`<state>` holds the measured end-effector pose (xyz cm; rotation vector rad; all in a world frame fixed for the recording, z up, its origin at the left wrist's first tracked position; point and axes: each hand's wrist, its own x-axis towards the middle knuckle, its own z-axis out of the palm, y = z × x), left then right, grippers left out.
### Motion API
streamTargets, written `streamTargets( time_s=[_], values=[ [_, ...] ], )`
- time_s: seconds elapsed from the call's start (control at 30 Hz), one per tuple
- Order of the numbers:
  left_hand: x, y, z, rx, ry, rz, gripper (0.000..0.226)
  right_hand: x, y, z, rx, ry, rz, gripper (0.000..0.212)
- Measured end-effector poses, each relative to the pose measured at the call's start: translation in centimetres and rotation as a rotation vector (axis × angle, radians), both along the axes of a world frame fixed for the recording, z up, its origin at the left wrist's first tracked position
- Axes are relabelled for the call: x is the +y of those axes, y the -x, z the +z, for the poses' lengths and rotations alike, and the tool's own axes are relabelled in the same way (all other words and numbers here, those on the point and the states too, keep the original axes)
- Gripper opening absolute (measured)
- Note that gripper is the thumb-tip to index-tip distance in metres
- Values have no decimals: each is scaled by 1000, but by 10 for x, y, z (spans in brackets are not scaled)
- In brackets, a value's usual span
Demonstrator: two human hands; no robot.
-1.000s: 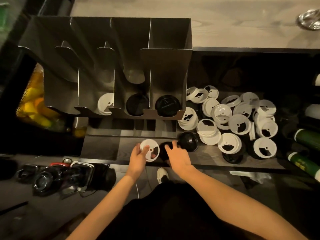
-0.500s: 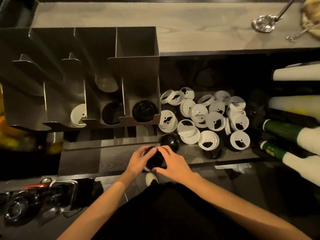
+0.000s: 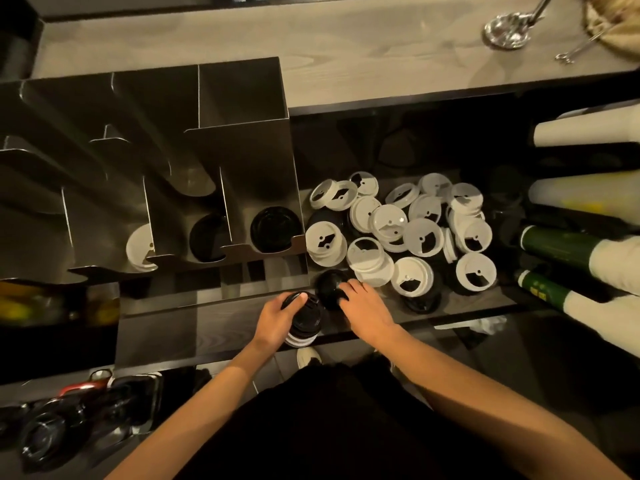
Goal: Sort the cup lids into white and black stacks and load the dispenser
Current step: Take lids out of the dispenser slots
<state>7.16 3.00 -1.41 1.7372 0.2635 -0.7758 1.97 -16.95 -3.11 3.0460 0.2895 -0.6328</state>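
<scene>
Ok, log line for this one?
phase: sorting | left hand: grips lid stack | right hand: touches black lid | dispenser: partly loaded | loose white lids: piled right of it

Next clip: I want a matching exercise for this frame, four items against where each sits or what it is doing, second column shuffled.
Column one
1. left hand
2. right hand
3. white lid pile
4. ladle

Column two
A. on the upper counter, far right
B. grips a lid stack, black on top
C. heaped right of the dispenser
D. fingers on a black domed lid

Pairs: 1-B, 2-D, 3-C, 4-A
</scene>
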Motion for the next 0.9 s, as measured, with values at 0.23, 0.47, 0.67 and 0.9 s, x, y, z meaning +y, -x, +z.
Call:
streamTargets(
  time_s=[0.23, 0.47, 0.67, 0.9],
  values=[
    [6, -1, 2, -5, 12, 75, 17, -7, 6, 0, -173, -218, -110, 24],
    [8, 2, -2, 18, 34, 139, 16, -19, -1, 21, -182, -358, -391, 35],
    [-4, 16, 7, -3, 9, 191, 18, -20, -8, 5, -160, -155, -99, 28],
    [-17, 34, 1, 42, -95, 152, 29, -22, -14, -4, -79, -165, -36, 29]
  ],
)
